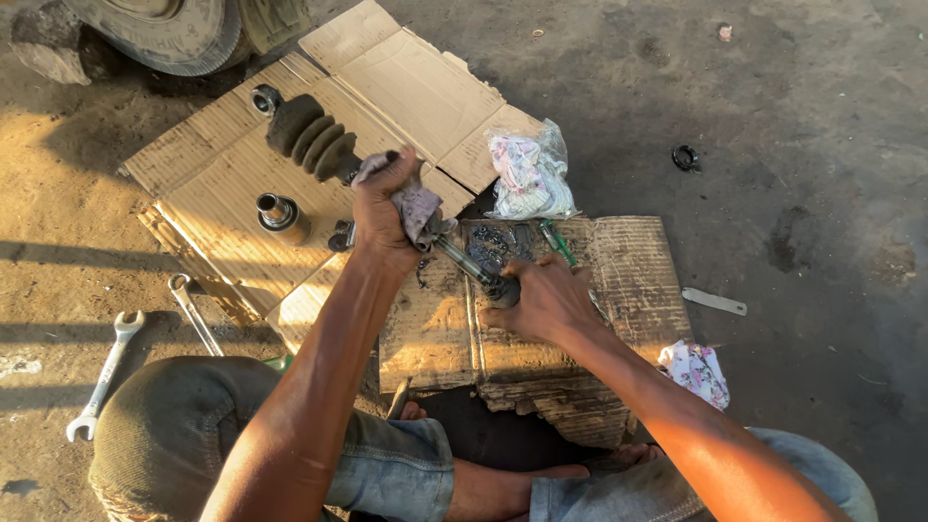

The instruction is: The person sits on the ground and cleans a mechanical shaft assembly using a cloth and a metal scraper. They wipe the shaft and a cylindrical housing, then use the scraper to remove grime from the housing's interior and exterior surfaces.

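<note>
A metal shaft (466,259) with a ribbed rubber boot (307,135) at its far end is held slantwise over flattened cardboard (406,92) spread on the dirt ground (822,145). The left hand (379,208) is clamped round the shaft through a rag (418,205), probably for grip on a greasy surface, and the right hand (546,298) is closed over the shaft's near end, which it hides, so the part held there cannot be made out. The cardboard seems placed to keep parts off the dirt. A metal cylinder (282,217) stands beside the boot, a plastic bag (530,176) lies just behind the hands, and 2 spanners (104,373) rest on the ground at left. A tyre (164,29) is cut off by the top edge. A green-handled tool (558,242) is partly hidden by the right hand.
</note>
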